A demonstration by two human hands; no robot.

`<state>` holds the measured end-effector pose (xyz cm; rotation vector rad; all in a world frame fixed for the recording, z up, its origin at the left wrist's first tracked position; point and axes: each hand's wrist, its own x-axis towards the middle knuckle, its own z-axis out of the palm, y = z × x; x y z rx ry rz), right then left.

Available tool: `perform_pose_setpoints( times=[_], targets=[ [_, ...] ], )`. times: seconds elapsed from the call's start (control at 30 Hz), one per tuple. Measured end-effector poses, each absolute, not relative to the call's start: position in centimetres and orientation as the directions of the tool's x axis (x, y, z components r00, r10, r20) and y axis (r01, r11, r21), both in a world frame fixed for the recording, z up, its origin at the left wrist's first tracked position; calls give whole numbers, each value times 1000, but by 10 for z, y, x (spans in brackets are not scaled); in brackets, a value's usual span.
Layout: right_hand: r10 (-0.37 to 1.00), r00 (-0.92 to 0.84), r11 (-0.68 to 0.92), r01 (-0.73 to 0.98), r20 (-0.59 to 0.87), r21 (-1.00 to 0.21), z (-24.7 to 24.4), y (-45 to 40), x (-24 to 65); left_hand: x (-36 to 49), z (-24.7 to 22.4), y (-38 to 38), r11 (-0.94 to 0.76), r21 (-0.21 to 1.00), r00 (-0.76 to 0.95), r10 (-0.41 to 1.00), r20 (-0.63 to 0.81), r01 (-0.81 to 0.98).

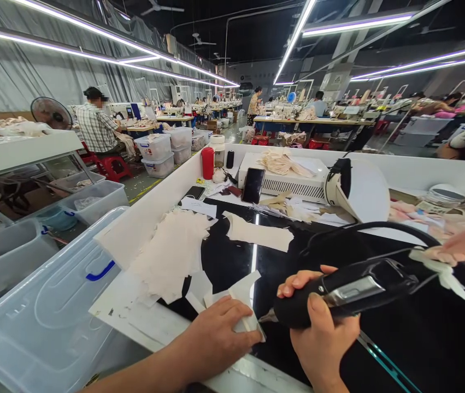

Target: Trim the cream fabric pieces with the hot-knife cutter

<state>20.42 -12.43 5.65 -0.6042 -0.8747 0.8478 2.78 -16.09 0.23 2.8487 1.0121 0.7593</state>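
My left hand (224, 333) is at the table's front edge, fingers bent over a white cut piece (248, 322) and pinching its near end. My right hand (322, 333) is wrapped around a black corded hand tool (367, 284) with a silver panel. The tool's thin tip points left, close to my left fingers; its exact kind is unclear. Beyond my left hand, a pile of cream fabric pieces (170, 251) lies spread out. A single cut cream piece (259, 232) rests on the black tabletop (224, 262).
A phone (253, 184), a red bottle (207, 163) and a white vented box (281, 177) stand at the back, beside a white visor (363, 188). A pale strip (445, 273) is tied at the tool's cord. A lidded plastic bin (52, 305) is on the left. Co-workers sit farther off.
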Motion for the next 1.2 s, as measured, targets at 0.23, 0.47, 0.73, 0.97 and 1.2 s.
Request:
perform_pose_setpoints(
  times=[0.23, 0.47, 0.73, 0.97, 1.2],
  targets=[
    [841, 340, 534, -400, 421, -745, 52, -118, 200, 27, 6, -162, -790, 194, 658, 597, 459, 581],
    [834, 350, 545, -397, 427, -739, 53, -118, 201, 28, 6, -164, -778, 202, 638, 610, 470, 596],
    [849, 340, 519, -384, 405, -764, 51, -119, 198, 31, 1, -165, -766, 207, 627, 624, 467, 608],
    [858, 307, 507, -377, 412, -775, 50, -130, 207, 40, -13, -184, -784, 125, 643, 578, 502, 608],
    [856, 308, 510, -379, 415, -772, 50, -138, 211, 34, 19, -170, -822, 213, 693, 562, 452, 528]
  ],
)
